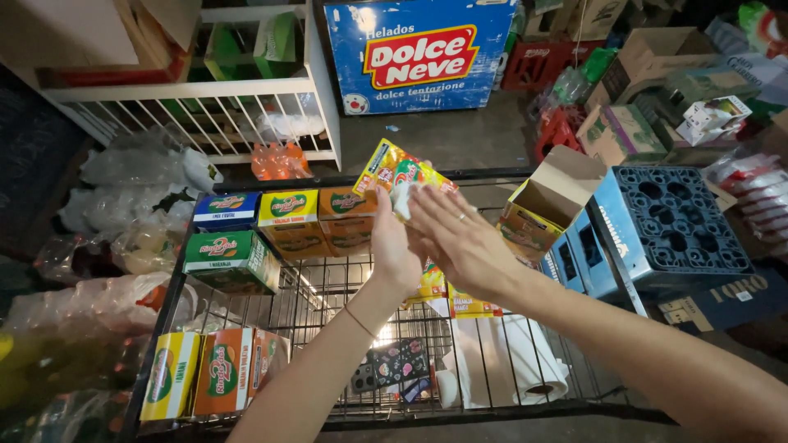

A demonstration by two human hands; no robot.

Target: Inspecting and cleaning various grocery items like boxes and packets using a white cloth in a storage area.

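Centrally, a black wire rack (328, 287) fills the view, with coloured cartons (287, 215) lined along its back edge at ten o'clock. Above its middle, the right hand (460, 238) and left hand (392, 250) press flat together, fingers straight and close, sandwiching a stack of yellow-and-red sachets (400, 172) that fans out toward twelve o'clock. An open cardboard box (546, 205) sits at three o'clock, beside a blue crate (669, 226).

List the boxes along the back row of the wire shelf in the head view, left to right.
Blue box → yellow box → orange box → open cardboard box, past the hands.
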